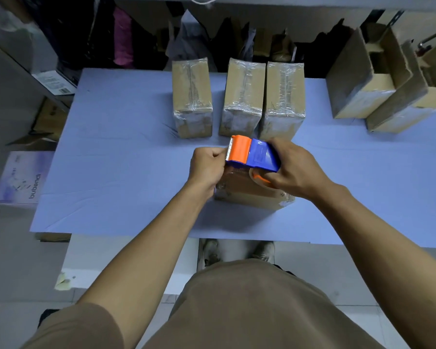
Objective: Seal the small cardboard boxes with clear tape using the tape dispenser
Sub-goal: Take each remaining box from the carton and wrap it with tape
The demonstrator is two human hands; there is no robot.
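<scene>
A blue and orange tape dispenser [253,154] hovers over a small cardboard box [247,192] in the middle of the blue table [116,152]. My right hand [291,170] grips the dispenser from the right, fingers wrapped round its body and roll. My left hand [207,166] is curled at the dispenser's toothed orange edge, pinching what looks like the tape end; the tape itself is too clear to make out. Three boxes wrapped in clear tape, at the left [191,96], the middle [243,99] and the right [283,99], stand in a row behind.
Two open cardboard boxes, one [358,79] nearer me than the other [400,96], sit at the table's back right. A white printed sheet [20,177] lies on the floor left of the table. Shelves with dark clutter run along the back and left. My feet show under the table's near edge.
</scene>
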